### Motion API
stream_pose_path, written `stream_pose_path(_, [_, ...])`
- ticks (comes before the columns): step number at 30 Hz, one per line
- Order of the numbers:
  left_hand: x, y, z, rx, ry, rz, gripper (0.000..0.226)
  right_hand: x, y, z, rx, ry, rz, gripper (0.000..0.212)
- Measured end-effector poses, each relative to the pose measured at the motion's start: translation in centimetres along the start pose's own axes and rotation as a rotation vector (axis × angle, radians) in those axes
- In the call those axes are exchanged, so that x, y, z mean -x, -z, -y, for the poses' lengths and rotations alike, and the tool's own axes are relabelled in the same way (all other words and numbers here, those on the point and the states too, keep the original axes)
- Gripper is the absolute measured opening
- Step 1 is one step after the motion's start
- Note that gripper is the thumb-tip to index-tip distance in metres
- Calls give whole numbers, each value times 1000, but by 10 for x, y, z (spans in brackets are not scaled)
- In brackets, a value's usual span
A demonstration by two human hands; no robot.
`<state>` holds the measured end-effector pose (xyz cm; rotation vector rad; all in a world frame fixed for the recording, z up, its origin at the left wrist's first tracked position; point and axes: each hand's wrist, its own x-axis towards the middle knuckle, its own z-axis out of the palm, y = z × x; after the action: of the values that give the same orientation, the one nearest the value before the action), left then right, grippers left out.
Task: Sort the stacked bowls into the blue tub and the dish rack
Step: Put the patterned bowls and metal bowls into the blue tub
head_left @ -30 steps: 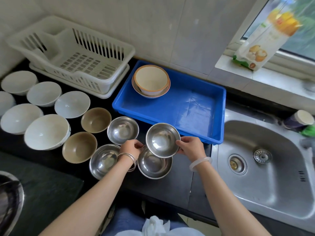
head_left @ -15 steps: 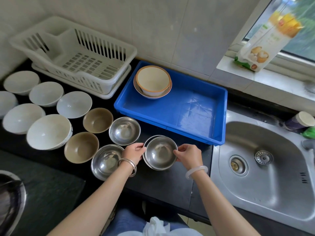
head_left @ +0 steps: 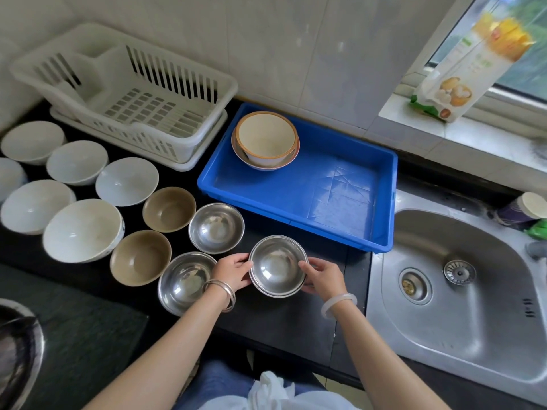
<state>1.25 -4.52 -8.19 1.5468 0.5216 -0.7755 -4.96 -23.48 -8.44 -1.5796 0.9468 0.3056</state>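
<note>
Countertop (head_left: 284, 318), black, under bowls (head_left: 277, 266), beside steel sink (head_left: 461, 329).

The metal pot (head_left: 17, 350) and one white bowl (head_left: 10, 177) are cropped left.

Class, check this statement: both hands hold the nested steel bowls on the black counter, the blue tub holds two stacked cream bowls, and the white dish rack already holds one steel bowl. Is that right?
Not quite. The head view shows the white dish rack holding no bowls at all. The rest stands: the left hand and right hand hold the nested steel bowls on the black counter, and the blue tub holds two stacked cream bowls.
</note>
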Motion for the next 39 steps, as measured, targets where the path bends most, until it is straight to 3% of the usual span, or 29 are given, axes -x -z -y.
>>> stream_pose_path(6, [4,1,-19,19,-90,18,33,3,9,19,-90,95,-19,19])
stream_pose_path(12, [-1,-16,-85,53,-158,71,20,-12,31,74,-155,164,-36,23])
stream_pose_path(16, [-14,-41,-128,32,-173,70,25,-33,47,105,-178,190,-71,21])
stream_pose_path(21, [-46,-77,-155,55,-145,72,27,-73,62,129,-207,141,-89,34])
stream_pose_path(31, [-113,-123,-161,74,12,85,28,-144,72,136,-228,13,-120,31])
stream_pose_path(39, [-145,-137,-159,207,-25,92,19,-176,74,144,-326,-20,-130,34])
